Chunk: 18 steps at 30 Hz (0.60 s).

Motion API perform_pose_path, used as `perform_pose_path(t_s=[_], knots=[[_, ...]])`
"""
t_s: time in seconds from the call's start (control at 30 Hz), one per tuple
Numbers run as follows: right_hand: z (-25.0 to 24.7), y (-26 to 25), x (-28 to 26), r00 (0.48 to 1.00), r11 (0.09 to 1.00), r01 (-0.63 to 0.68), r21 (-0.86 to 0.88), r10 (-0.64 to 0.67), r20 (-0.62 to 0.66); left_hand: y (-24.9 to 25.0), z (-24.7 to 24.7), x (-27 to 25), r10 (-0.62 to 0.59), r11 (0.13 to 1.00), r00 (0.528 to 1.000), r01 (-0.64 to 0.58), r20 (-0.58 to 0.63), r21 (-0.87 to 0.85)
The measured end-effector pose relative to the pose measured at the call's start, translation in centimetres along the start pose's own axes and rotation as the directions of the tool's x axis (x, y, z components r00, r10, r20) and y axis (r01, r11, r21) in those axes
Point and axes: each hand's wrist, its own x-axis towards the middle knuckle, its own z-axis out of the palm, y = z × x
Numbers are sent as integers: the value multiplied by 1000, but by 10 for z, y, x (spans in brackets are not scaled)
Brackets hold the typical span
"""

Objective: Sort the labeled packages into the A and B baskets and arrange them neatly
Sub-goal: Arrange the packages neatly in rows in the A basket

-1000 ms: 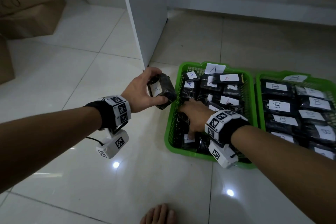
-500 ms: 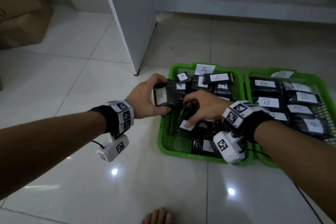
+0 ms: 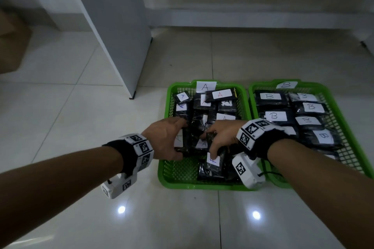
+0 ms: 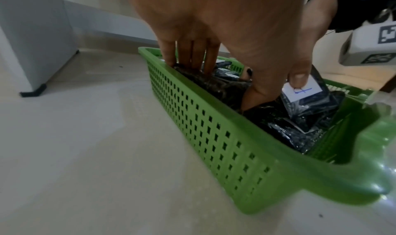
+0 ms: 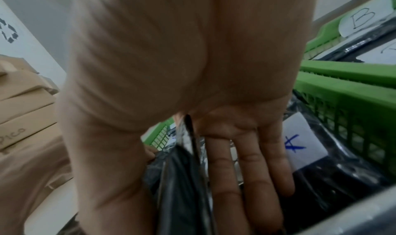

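left grip [image 3: 164,139] clasps package [image 3: 189,138] in a basket [image 3: 202,186]; right grip [image 3: 221,134] seemingly pinches second package [image 5: 182,179]

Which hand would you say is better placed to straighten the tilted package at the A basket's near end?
Right: the right hand pinches the tilted package; the left hand grips another package at the left wall of the A basket.

Left hand [image 3: 165,139] carried package [image 3: 188,141] from outside into A basket [image 3: 202,185]; right hand [image 3: 221,135] shifted toward it.
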Motion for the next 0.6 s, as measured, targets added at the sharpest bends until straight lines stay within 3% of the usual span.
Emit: perform_pose_path(t_s=[0.2, 0.27, 0.33, 0.43, 0.6], knots=[[-3, -9, -1, 999, 998, 51, 29, -51, -14, 4, -4, 5, -18, 999, 1000, 18, 25, 26], [-3, -17, 0, 997, 995, 67, 77, -70, 38, 4, -5, 4, -30, 1000, 999, 30, 28, 0], [3, -24, 2, 991, 995, 32, 93, -44, 129, 5, -7, 3, -35, 999, 999, 36, 20, -8], [10, -25, 6, 990, 994, -61, 87, 49, 134, 7, -10, 3, -11, 1000, 1000, 11, -9, 24], [4, -21, 8, 974, 982, -114, 152, 81, 211, 6, -11, 2, 25, 994, 999, -20, -43, 112]])
